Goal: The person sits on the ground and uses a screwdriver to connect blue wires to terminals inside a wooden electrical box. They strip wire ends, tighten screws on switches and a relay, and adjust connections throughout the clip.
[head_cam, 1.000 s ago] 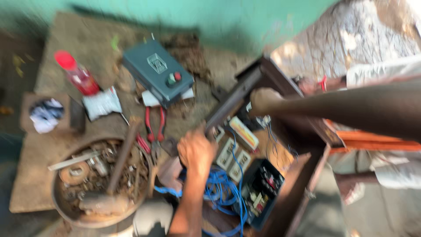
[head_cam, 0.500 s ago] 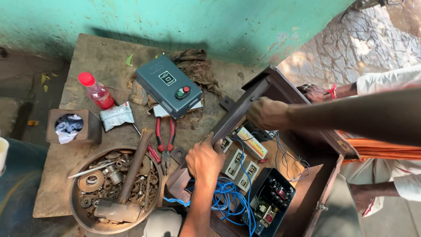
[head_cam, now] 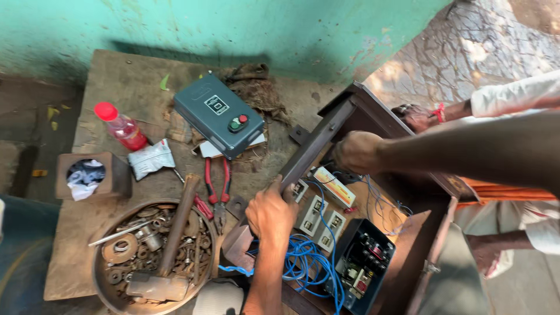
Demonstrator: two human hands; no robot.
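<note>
The left hand (head_cam: pixel 270 211) curls its fingers over the lower end of a long dark metal bar (head_cam: pixel 315 146), which runs slantwise along the near edge of an open dark brown metal box (head_cam: pixel 408 192). The right hand (head_cam: pixel 357 152) is closed in a fist on the same bar higher up, its arm coming in from the right edge of the view. The box lies tilted on the worn wooden desk (head_cam: pixel 116 76), and inside it sit a row of pale switch blocks (head_cam: pixel 318 213), a tangle of blue wires (head_cam: pixel 306 259) and a black contactor unit (head_cam: pixel 364 262).

Just left of the box lie red-handled pliers (head_cam: pixel 217 189). Beyond them rests a grey-green starter box with one green and one red button (head_cam: pixel 219 119) (it lies on some paper). A clear plastic bottle with a red cap (head_cam: pixel 121 126) lies further left, beside a crumpled white packet (head_cam: pixel 150 158). A round rusty pan of nuts and scrap (head_cam: pixel 153 256) holds a wooden-handled hammer (head_cam: pixel 169 245).

Another person in white sleeves (head_cam: pixel 513 96) crouches to the right, one hand (head_cam: pixel 415 116) at the far side of the box.
</note>
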